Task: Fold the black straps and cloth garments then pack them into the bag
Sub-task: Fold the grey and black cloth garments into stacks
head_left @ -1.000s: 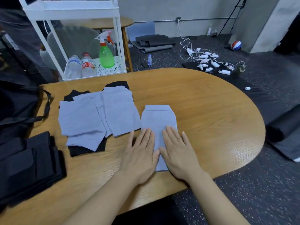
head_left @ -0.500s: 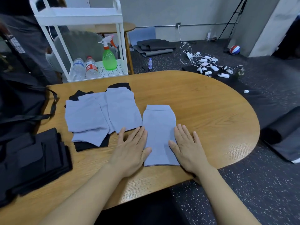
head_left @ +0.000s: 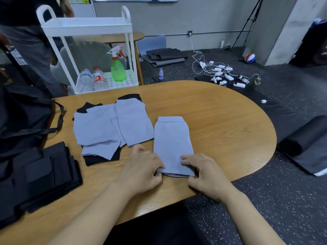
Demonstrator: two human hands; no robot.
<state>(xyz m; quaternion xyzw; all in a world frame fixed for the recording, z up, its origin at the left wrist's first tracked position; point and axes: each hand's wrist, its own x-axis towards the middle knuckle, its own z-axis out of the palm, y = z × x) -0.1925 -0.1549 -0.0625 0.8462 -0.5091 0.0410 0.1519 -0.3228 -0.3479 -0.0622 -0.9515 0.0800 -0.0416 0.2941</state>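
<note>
So both hands were pinching the near corners of the folded lavender cloth garment (head_left: 172, 144), left hand (head_left: 141, 171) on the left corner, right hand (head_left: 206, 172) on the right, with that hem lifted a bit off the oval wooden worktop (head_left: 221, 121). The other lavender and black garments (head_left: 109, 128) lay just left of it, and the black bag (head_left: 23, 114) sat at the far left edge.
</note>
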